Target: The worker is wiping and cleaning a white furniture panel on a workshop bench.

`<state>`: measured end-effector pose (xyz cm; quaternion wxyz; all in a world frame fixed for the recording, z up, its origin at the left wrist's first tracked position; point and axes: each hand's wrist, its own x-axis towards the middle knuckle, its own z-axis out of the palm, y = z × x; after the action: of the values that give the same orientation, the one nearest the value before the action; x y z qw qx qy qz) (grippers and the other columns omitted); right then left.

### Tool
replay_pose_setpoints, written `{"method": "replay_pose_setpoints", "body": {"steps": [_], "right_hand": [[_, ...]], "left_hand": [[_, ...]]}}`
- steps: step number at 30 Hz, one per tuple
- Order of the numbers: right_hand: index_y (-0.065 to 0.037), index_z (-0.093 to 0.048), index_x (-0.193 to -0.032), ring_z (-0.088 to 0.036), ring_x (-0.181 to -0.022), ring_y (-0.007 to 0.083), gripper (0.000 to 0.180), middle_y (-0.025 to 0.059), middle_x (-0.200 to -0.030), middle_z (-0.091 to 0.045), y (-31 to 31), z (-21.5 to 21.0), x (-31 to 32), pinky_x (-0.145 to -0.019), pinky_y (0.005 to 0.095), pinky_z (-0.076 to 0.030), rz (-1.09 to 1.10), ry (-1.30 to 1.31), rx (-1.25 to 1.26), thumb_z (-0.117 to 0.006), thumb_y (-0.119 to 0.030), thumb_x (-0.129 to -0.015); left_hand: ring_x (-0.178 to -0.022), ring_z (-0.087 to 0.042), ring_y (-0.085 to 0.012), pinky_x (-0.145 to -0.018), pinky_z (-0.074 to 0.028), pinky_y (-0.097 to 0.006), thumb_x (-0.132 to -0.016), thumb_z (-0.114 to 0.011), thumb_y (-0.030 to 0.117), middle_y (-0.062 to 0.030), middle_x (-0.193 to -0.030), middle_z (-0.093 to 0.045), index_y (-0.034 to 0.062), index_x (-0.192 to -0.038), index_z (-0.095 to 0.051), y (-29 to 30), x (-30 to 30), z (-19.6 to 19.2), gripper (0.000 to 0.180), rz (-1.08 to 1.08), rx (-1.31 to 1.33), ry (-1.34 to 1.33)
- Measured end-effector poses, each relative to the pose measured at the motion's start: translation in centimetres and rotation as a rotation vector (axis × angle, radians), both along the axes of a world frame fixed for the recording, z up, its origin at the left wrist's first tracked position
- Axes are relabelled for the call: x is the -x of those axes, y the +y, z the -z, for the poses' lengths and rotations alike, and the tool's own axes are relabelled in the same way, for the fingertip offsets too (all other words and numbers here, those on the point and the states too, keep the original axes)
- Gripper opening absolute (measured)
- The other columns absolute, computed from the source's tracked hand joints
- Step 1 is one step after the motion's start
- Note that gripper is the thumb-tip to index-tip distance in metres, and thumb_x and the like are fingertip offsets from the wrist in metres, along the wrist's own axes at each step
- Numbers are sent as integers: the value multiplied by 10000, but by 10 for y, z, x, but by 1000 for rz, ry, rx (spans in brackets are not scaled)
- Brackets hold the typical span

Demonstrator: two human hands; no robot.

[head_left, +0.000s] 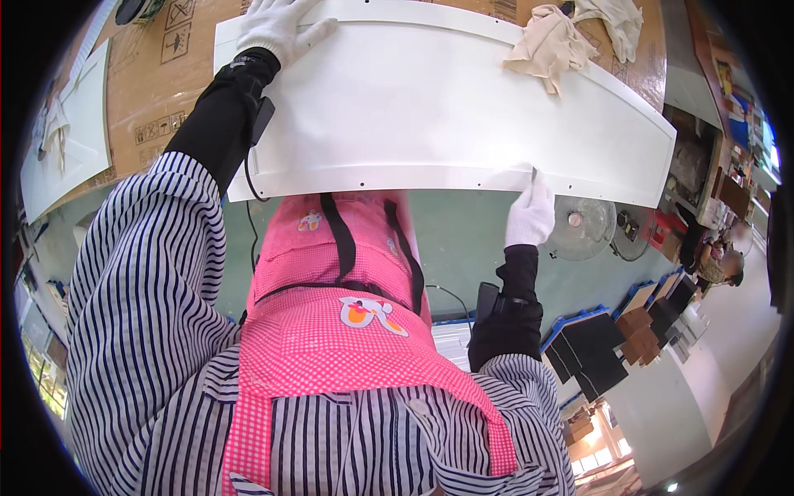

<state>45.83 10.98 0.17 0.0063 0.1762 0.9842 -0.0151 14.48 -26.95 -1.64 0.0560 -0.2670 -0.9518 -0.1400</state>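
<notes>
A long white panel (397, 99) with a raised border and small dark holes along its edges lies in front of me. My left hand (281, 31), in a white knitted glove, rests flat on its far left part with the fingers spread. At the near edge, right of the middle, my right hand (531, 217) is closed in a similar glove. A small thin grey piece (534, 174) sticks up from its fingers beside the panel's border; its kind cannot be made out. Crumpled beige cloth (550, 48) lies on the panel's far right part.
Brown cardboard (136, 91) covers the surface under the panel. Another white panel (83, 132) lies at the far left. A pale cloth (616, 25) is at the far right. Below the near edge stands a fan (579, 221). Dark stacked pieces (587, 351) and people (719, 264) are off to the right.
</notes>
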Motion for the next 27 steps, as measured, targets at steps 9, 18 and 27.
{"method": "replay_pose_setpoints", "body": {"steps": [9, 18, 27], "right_hand": [[-189, -605, -1418, -665, -632, 318, 472, 138, -1074, -703, -113, -15, 16, -591, 464, -544, -299, -192, 181, -592, -235, -949], [-123, -649, -1358, -698, -1072, 341, 387, 149, -1213, -721, 81, -29, 23, -956, 410, -541, 199, -262, -56, -485, -244, -1030], [-140, -603, -1435, -680, -642, 279, 508, 175, -940, -724, -147, -8, 5, -586, 431, -543, -498, -54, 349, -585, -116, -927]], "left_hand": [[-1430, -424, -403, -1210, -295, -530, -882, -699, 429, -202, -1525, -493, 82, -1346, -627, 2, 1, 6, 584, 5, -23, -3], [-1426, -430, -410, -1201, -305, -532, -863, -717, 430, -207, -1523, -494, 100, -1338, -632, -3, 3, 7, 585, 3, -53, 19], [-1418, -439, -406, -1202, -307, -530, -852, -723, 405, -202, -1507, -506, 102, -1324, -639, 1, 1, 5, 567, -6, -50, 3]]}}
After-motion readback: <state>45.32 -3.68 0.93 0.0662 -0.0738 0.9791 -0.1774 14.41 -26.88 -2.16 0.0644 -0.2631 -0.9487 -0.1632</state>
